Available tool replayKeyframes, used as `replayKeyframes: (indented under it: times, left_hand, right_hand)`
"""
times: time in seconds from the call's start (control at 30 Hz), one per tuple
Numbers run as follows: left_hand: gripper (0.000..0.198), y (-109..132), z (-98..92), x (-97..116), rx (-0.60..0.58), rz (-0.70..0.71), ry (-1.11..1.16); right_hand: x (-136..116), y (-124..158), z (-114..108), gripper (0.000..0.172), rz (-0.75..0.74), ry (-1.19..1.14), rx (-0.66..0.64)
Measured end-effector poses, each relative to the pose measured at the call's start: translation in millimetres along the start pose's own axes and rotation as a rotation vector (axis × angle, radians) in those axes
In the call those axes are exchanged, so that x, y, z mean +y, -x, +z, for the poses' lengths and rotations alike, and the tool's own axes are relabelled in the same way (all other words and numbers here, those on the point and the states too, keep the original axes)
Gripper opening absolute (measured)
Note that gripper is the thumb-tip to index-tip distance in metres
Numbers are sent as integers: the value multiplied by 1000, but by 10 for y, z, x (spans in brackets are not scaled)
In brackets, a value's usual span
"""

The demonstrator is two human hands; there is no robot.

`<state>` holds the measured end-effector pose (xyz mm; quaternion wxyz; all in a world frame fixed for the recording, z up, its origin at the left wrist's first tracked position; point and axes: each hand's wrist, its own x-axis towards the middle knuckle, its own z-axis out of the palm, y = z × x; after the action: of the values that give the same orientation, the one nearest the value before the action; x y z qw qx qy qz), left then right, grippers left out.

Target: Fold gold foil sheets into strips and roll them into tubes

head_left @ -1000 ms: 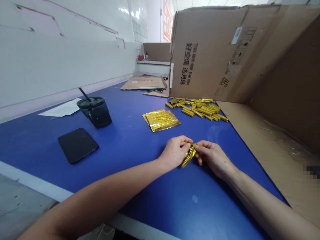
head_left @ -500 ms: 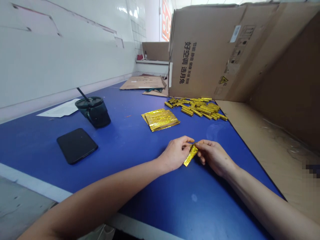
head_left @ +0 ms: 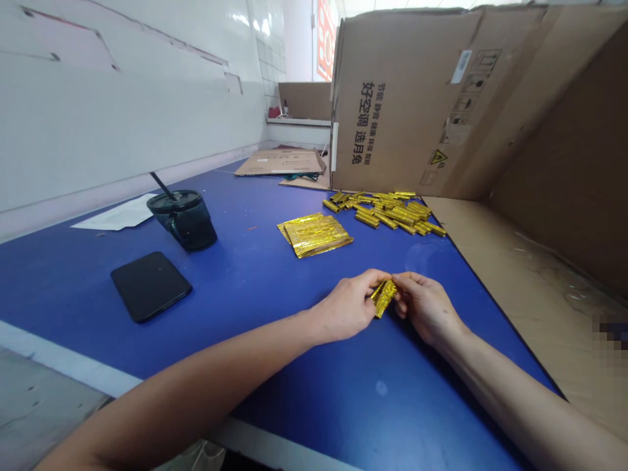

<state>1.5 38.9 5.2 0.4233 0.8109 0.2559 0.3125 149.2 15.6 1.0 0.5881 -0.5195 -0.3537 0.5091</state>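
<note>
Between my two hands is a shiny gold foil strip [head_left: 386, 298], bent or folded, held just above the blue table. My left hand [head_left: 347, 306] is closed on its left side, with the thumb and index finger at the strip. My right hand [head_left: 426, 306] pinches its upper right end, the fingertips of both hands nearly meeting there. A stack of flat gold foil sheets [head_left: 318, 235] lies beyond my left hand. Farther off is a pile of small gold foil rolls [head_left: 392, 212].
A dark cup with a straw [head_left: 184, 219] and a black phone [head_left: 151, 286] stand and lie at the left. White paper [head_left: 115, 214] is behind the cup. A large cardboard box [head_left: 407, 104] borders the blue table [head_left: 235, 281] at back and right. Flat cardboard [head_left: 279, 162] lies at the back.
The gold strip has shifted slightly to the right and turned, now looking shorter and more folded. My left fingers have moved right, closer to my right fingertips.
</note>
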Motion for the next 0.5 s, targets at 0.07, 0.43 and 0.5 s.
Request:
replayKeyframes:
  times: [0.07,0.43,0.5]
  left_hand:
    - [49,14,1,16,-11,10,-34]
    - [52,50,1,95,-31,54,-167]
    - [49,56,21,87,-21,40,-161]
  right_hand:
    - [3,0,1,19,-11,-10,7]
    - [69,-32,2,24,-106,6,53]
    - [74,-28,5,28,-132,17,74]
